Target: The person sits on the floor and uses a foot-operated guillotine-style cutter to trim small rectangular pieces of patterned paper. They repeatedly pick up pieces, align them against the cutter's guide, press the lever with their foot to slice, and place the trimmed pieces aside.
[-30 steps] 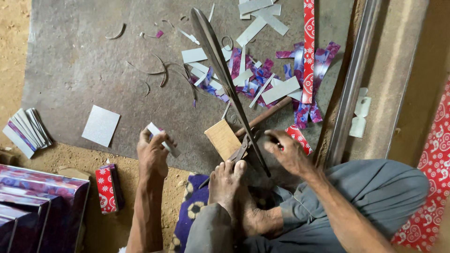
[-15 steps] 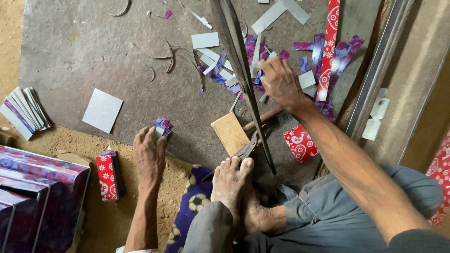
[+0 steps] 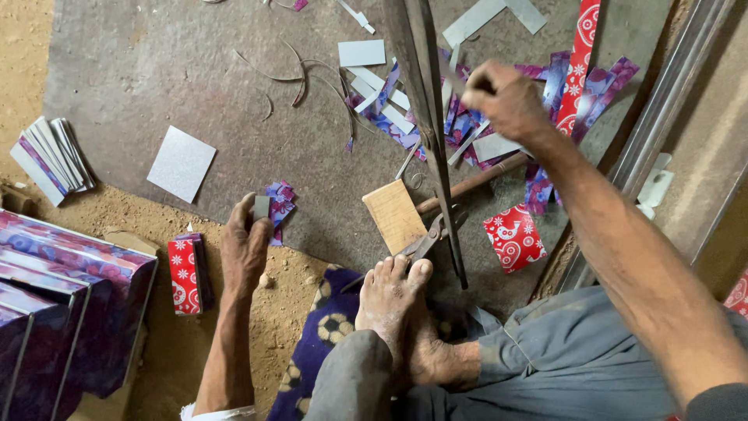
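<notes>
Head view: left hand (image 3: 245, 248) pinches one grey card (image 3: 262, 206); right hand (image 3: 508, 100) fisted (contents unclear), two shear blades (image 3: 427, 125).

The floor (image 3: 31, 47) was bare sandy earth. A grey, scuffed mat (image 3: 156, 70) covered most of it, its near edge meeting the earth. A metal rail (image 3: 662, 101) ran diagonally along the mat's right edge. Lighting was soft, even daylight.
</notes>
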